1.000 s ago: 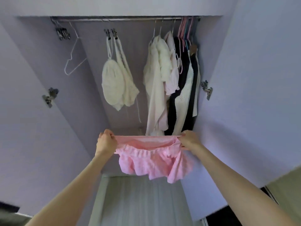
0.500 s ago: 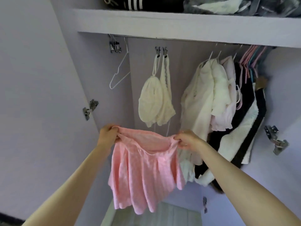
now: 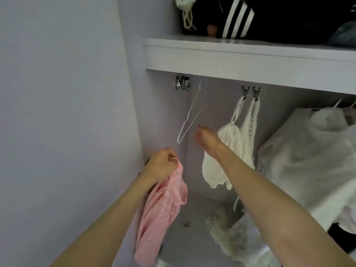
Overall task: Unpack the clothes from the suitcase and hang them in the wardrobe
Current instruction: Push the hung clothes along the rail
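The left hand (image 3: 160,164) has its fingers (image 3: 170,156) curled tight around the bunched pink garment (image 3: 161,211), which hangs below them. The right hand (image 3: 206,138) is raised, fingers loosely spread and empty, just beside the lower end of the white wire hanger (image 3: 190,116).

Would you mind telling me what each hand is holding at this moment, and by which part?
The left hand grips the pink garment bunched at its top edge. The right hand holds nothing, open near the empty hanger.
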{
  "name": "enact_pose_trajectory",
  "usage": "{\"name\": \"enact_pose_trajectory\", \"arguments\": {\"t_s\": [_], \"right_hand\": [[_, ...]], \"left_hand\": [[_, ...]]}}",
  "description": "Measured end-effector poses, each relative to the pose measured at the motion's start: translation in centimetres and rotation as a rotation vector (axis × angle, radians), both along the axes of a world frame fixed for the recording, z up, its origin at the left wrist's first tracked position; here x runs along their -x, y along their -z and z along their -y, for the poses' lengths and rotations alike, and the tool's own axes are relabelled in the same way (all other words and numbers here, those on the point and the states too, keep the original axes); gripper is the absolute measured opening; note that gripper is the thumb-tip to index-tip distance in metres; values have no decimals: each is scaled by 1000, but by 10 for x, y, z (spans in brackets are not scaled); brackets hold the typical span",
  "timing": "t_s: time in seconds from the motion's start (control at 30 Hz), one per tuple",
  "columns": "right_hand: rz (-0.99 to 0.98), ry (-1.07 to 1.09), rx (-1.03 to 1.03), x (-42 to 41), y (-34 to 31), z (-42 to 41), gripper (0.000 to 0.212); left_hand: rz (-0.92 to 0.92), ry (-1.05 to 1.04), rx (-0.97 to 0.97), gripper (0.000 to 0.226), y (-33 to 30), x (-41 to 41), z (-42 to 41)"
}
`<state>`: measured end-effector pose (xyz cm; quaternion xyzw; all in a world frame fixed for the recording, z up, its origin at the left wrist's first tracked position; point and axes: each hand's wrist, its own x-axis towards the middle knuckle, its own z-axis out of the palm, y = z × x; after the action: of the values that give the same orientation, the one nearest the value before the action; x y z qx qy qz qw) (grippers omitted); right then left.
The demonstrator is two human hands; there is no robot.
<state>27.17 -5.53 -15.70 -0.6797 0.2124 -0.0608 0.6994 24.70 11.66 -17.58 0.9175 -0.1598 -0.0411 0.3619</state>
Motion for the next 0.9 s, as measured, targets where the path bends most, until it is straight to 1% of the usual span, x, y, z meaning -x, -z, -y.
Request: {"name": "enact_pose_trajectory", "arguments": {"t_s": [0.07, 0.13, 0.2, 0.23, 0.27, 0.33, 0.4, 0.43, 0.5, 0.63, 0.7, 0.77, 0.83, 0.9], "right_hand": [[13, 31, 5, -19, -7, -2, 25], [25, 29, -7, -45, -11, -4, 23], [35, 10, -26, -51, -23, -8, 17], [24, -16, -38, -56, -26, -11, 20], [1, -42, -61, -59, -27, -12, 22], [-12, -48, -162, -64, -30, -13, 20], [30, 36, -268, -64, -35, -13, 23], [57, 93, -263, -66, -37, -10, 27], [95, 180, -168, -65, -40, -4, 29], [177, 251, 23, -62, -30, 18, 21], [239, 221, 84, -56, -27, 29, 23], [260, 173, 93, -44, -27, 36, 34], [259, 127, 100, -25, -27, 40, 34], [247, 111, 102, -7, -24, 42, 31]], "left_hand": [[1, 24, -38, 22, 2, -2, 3], [5, 6, -32, 21, 2, -10, 3], [10, -17, -11, 23, 2, -14, 2], [10, -23, 6, 23, 4, -18, 1], [4, -20, 8, 23, 4, -20, 1], [-7, -13, 13, 23, 5, -23, 3], [-16, -12, 15, 23, 7, -26, 5], [-17, -14, 15, 23, 6, -27, 7], [-22, -23, 32, 23, 7, -30, 8], [-39, -19, 62, 25, 10, -34, 12], [-48, -44, 87, 23, 12, -34, 17], [-25, -106, 109, 15, 12, -32, 22], [-5, -197, 132, 7, 11, -28, 26], [-34, -256, 178, 8, 13, -25, 29]]}}
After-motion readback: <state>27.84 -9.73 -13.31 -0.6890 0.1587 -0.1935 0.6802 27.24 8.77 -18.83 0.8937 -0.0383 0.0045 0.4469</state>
